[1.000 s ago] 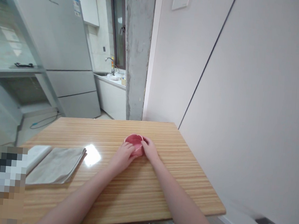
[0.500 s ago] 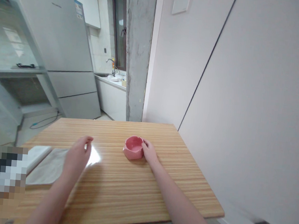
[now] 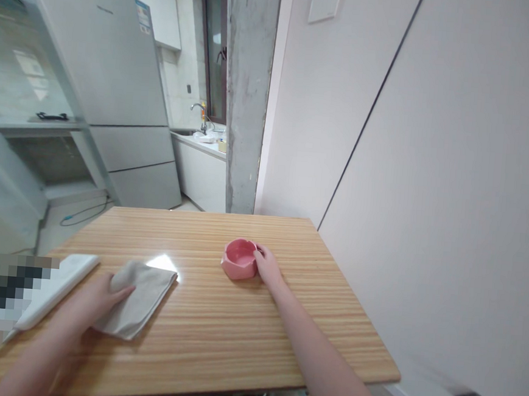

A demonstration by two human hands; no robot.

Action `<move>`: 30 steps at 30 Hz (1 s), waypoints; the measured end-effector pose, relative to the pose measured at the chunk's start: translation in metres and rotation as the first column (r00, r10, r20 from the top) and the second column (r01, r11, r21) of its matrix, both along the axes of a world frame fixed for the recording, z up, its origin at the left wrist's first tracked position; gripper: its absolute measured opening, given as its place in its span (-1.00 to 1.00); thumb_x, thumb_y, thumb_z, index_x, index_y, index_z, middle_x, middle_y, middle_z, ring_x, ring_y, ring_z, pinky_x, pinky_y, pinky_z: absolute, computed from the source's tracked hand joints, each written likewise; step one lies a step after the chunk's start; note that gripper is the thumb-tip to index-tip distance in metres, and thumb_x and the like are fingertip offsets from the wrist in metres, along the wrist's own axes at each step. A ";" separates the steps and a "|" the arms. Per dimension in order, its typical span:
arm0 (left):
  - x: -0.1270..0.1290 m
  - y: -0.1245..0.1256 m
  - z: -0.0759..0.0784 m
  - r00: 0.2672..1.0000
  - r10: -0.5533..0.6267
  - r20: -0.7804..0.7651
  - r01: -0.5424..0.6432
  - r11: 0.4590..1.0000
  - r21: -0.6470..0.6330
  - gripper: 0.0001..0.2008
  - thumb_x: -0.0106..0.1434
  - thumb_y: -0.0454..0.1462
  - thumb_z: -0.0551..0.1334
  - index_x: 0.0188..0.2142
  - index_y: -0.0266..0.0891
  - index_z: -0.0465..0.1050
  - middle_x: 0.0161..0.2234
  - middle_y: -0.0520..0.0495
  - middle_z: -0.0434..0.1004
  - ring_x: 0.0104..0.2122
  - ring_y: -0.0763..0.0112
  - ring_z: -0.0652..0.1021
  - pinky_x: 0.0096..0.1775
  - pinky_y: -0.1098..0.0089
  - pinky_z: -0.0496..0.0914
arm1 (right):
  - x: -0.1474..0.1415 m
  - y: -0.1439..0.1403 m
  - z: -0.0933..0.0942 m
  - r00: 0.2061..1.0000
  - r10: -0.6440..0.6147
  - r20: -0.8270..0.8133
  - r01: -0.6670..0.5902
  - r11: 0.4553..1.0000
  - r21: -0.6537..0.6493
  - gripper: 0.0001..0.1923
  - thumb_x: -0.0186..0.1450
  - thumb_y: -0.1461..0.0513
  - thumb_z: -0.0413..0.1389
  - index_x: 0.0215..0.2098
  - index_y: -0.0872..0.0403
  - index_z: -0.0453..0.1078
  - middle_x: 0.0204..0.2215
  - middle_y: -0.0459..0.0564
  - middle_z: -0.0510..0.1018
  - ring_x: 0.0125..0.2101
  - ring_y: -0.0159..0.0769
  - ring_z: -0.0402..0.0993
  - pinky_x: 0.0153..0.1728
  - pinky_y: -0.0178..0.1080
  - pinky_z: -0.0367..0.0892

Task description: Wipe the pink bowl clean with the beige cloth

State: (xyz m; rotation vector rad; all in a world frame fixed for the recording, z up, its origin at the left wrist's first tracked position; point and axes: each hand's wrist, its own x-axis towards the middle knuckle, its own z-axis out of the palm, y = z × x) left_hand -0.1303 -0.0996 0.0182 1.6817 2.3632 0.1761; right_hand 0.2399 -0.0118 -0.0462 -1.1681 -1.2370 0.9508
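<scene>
A pink ashtray (image 3: 239, 270) with a notched rim sits upright on the wooden table (image 3: 216, 341). My right hand (image 3: 267, 268) grips its right side, fingers at the rim and thumb outside or near it; the exact finger placement is partly hidden. On the left of the table, a folded grey-beige cloth (image 3: 147, 295) is pinched by my left hand (image 3: 107, 298), which bunches up its upper left part. The cloth's right corner lies near a bright reflection on the tabletop.
A flat white object (image 3: 62, 289) lies at the table's left edge, beside my left forearm. A blurred-out patch covers the lower left corner. Beyond the table stand a fridge (image 3: 100, 69), a sink counter (image 3: 200, 171) and a concrete column (image 3: 249, 99); a white wall (image 3: 431, 174) runs along the right.
My left hand has come down from above the table and taken hold of the cloth, which has shifted right, away from the white object. My right hand stays on the ashtray.
</scene>
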 end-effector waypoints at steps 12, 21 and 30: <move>0.156 0.026 0.048 0.827 -0.515 -0.224 0.532 0.590 0.608 -0.79 0.11 -0.35 0.07 -0.22 -0.26 0.29 0.01 -0.26 0.38 0.05 0.12 0.37 0.08 0.12 0.25 | 0.000 0.000 0.000 1.000 -0.005 0.008 0.005 1.000 0.011 -0.69 0.13 0.23 0.02 -0.19 0.05 0.46 -0.16 -0.01 0.57 -0.12 -0.27 0.44 0.01 -0.17 0.26; 0.224 0.031 0.003 0.656 -0.702 -0.278 0.740 0.526 0.419 -0.81 0.22 -0.20 0.14 -0.24 -0.27 0.33 -0.29 -0.20 0.52 -0.19 0.19 0.51 0.04 0.11 0.25 | 0.000 -0.001 0.002 1.000 0.014 -0.026 -0.014 1.000 0.022 -0.70 0.10 0.23 0.03 -0.21 0.05 0.47 -0.18 -0.02 0.58 -0.12 -0.27 0.44 0.02 -0.17 0.25; 0.216 0.036 -0.008 0.477 -0.802 -0.360 0.843 0.301 0.446 -0.87 0.23 -0.36 0.06 -0.37 -0.20 0.37 -0.41 -0.05 0.48 -0.26 0.30 0.47 0.15 0.09 0.11 | 0.000 -0.001 0.013 0.988 -0.019 -0.156 -0.002 0.991 -0.133 -0.65 0.09 0.17 0.06 -0.15 0.04 0.41 -0.23 -0.01 0.56 -0.24 -0.26 0.48 -0.16 -0.19 0.37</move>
